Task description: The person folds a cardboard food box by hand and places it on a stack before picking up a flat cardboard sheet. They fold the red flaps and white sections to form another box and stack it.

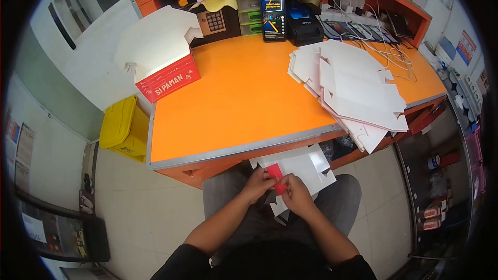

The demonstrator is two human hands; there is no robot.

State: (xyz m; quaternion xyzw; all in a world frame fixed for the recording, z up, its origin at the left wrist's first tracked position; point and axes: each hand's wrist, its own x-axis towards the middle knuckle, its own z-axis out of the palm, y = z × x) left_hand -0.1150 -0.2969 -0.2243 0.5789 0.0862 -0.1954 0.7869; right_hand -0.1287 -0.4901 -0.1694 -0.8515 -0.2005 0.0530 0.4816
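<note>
A white cardboard sheet (pixel 306 168) with notched edges lies across my lap, partly under the desk edge. Part of it is folded over and shows a red face (pixel 275 170). My left hand (pixel 258 184) pinches the left side of this red part. On its right side, the fingers of my right hand (pixel 297 195) are closed on the same red part. Both hands are close together, just in front of the desk. The fingertips hide some of the fold between them.
On the orange desk (pixel 233 98) stand red boxes (pixel 174 79) with open white lids at the left. Flat white sheets (pixel 358 83) are piled at the right, overhanging the front edge. A phone (pixel 273 19) and black device (pixel 304 28) stand behind. A yellow bin (pixel 119 124) is left.
</note>
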